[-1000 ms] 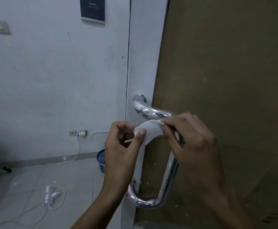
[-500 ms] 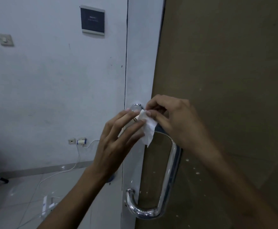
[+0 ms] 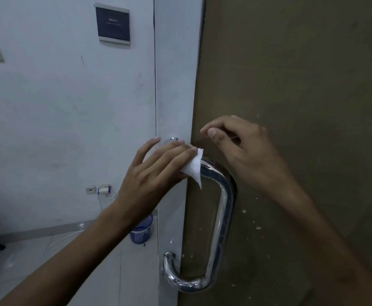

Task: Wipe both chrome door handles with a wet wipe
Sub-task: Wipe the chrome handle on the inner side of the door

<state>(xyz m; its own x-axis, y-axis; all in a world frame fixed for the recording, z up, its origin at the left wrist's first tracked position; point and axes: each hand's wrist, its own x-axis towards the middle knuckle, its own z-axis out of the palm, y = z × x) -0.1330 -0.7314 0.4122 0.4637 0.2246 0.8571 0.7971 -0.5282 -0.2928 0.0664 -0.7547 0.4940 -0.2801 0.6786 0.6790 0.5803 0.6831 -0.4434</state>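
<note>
The wet wipe (image 3: 193, 167) sits on the top bend of the chrome door handle (image 3: 221, 208), pressed there under the straight fingers of the left hand (image 3: 156, 171). The right hand (image 3: 238, 146) hovers just above and to the right, fingers loosely curled, holding nothing. To wipe well, the left hand should probably wrap the wipe around the bar and slide down towards the lower bend, covering the back too. The second handle isn't visible here. A blue basket (image 3: 142, 230) stands below the left wrist.
</note>
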